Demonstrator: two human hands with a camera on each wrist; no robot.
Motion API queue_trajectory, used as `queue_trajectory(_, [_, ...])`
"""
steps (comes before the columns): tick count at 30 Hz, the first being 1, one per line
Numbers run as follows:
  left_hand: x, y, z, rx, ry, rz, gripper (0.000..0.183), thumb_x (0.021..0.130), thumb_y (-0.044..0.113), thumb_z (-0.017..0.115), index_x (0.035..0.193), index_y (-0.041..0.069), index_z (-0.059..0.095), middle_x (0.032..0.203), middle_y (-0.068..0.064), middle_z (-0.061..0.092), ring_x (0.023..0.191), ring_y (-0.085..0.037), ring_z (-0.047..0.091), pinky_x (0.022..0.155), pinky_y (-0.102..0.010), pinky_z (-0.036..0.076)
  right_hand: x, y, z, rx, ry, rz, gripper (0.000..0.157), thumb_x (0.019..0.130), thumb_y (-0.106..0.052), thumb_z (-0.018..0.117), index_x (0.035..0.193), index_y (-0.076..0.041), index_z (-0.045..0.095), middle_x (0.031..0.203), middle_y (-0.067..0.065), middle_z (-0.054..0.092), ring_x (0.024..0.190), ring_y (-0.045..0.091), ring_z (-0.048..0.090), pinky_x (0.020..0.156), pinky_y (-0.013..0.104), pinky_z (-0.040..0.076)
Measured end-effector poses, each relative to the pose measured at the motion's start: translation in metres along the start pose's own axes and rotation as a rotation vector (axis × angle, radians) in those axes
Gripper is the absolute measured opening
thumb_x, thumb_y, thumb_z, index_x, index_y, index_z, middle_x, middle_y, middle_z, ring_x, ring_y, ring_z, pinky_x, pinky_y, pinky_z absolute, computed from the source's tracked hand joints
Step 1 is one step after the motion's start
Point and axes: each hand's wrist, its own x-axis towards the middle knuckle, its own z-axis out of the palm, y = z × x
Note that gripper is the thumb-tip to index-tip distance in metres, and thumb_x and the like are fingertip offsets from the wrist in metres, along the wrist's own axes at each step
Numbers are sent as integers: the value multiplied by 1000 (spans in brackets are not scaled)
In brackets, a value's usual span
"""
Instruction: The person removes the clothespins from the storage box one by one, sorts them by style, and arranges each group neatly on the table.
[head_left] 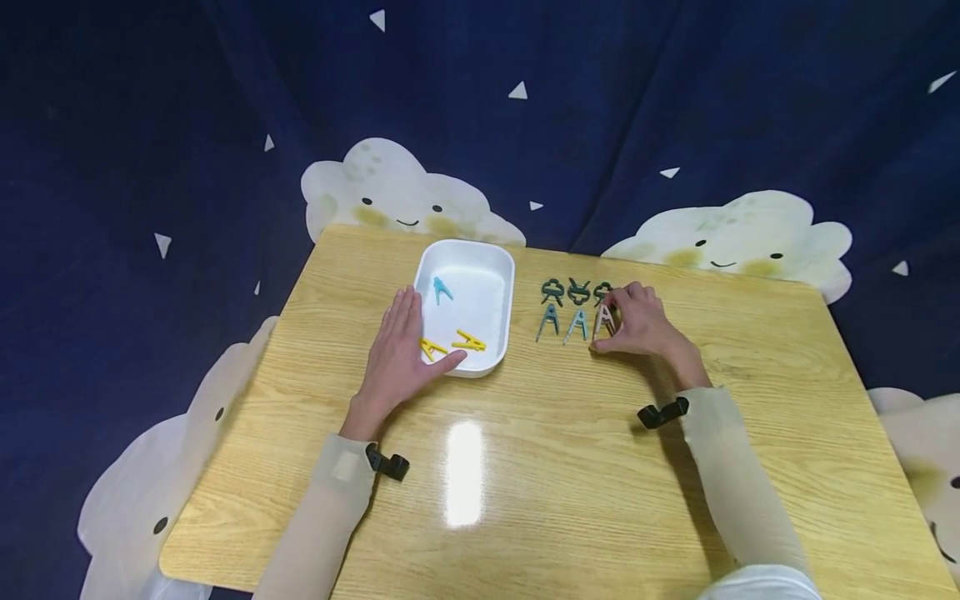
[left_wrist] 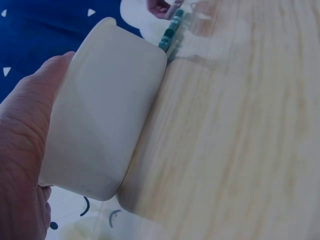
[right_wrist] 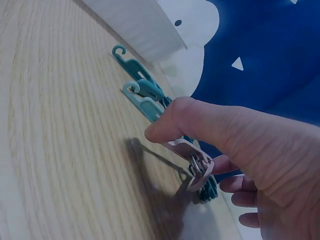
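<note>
My left hand (head_left: 397,350) rests along the left side of a white plastic tray (head_left: 512,292), fingers straight and thumb over its near corner. Inside the tray lie a light blue clothespin (head_left: 441,290) and two yellow clothespins (head_left: 469,341). On the right, my right hand (head_left: 637,321) pinches a pale pink clothespin (right_wrist: 187,150) between thumb and fingers, close over the table. It stands at the right end of a row with a teal clothespin (head_left: 550,321) and a light blue-green clothespin (head_left: 577,325). Three dark green cloud-shaped clips (head_left: 552,290) lie behind, the rightmost partly hidden by my fingers.
The wooden table (head_left: 540,467) runs under both forearms, its back edge just beyond the tray and clips. Behind hangs a dark blue curtain (head_left: 465,92) with white clouds and triangles. Each wrist carries a small black camera mount (head_left: 663,412).
</note>
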Motion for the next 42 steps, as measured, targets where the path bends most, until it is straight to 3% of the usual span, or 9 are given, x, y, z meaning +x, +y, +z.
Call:
queue_trajectory(9, [0,0,-1,-2,-6,-3,128,84,85,57,166,1,7,175,-15,1,162,-24,-3,132,-42,7,-2,5,5,-7,-42,40,79,69,-48,91,125,-4,57,121,23,44,107,41,37,86,53,33])
queue_trajectory(17, [-1,2,-1,-14,4,1,128,84,82,62,166,0,9,175,-14,0,162,-29,1,132,-42,6,-5,5,6,-6,-56,55,80,73,-49,89,128,-1,57,123,24,43,109,42,36,89,56,32])
queue_trajectory(26, [-2,2,-1,-15,0,-7,127,85,82,62,166,0,8,175,-13,0,162,-26,-2,132,-42,6,-7,6,6,-11,-45,66,81,74,-54,88,129,-3,58,122,23,44,105,41,37,84,53,32])
queue_trajectory(35, [-1,2,-1,-13,7,1,127,85,81,63,166,0,9,175,-15,2,162,-31,3,132,-42,6,-8,8,6,-1,-53,69,85,75,-60,87,131,-3,58,127,23,43,110,42,36,91,57,32])
queue_trajectory(42, [-1,1,-1,-13,10,0,127,85,82,62,166,0,9,175,-19,7,162,-27,0,132,-43,7,-8,3,3,-2,-27,69,88,74,-63,87,130,-2,60,129,24,43,113,43,36,92,58,31])
